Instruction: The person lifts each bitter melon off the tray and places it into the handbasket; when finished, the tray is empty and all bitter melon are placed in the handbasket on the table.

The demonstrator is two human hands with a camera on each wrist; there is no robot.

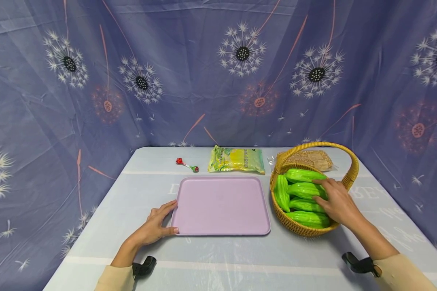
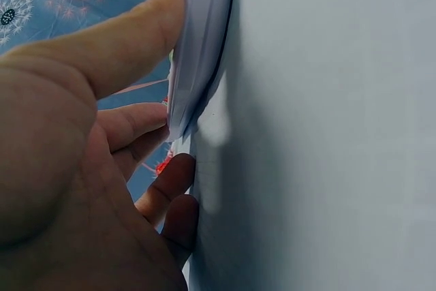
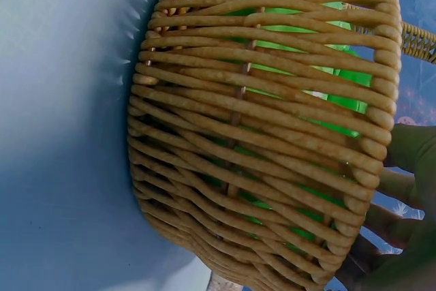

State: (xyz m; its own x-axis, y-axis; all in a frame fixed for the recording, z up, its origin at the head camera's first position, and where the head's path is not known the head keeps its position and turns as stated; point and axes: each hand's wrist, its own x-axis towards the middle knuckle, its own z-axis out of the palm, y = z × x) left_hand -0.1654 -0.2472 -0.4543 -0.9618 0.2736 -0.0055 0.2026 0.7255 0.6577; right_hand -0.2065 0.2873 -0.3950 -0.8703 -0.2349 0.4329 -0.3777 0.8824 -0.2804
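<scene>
A pale purple tray (image 1: 222,206) lies flat on the table. My left hand (image 1: 154,226) rests at its left edge, thumb on the front corner and straight fingers along the side; the left wrist view shows the thumb (image 2: 129,42) against the rim. To the right stands a woven basket (image 1: 296,229) with an arched handle, holding several bright green bitter melons (image 1: 307,218). My right hand (image 1: 336,200) reaches over the basket's right rim and grips one bitter melon (image 1: 303,190) between thumb and fingers. The basket wall (image 3: 259,120) hides most of this grip in the right wrist view.
Behind the tray lie a yellow-green packet (image 1: 236,159) and a small red-and-green item (image 1: 187,165). A clear bag with tan contents (image 1: 309,160) lies behind the basket. A patterned blue-purple curtain (image 1: 189,81) hangs at the table's back and sides.
</scene>
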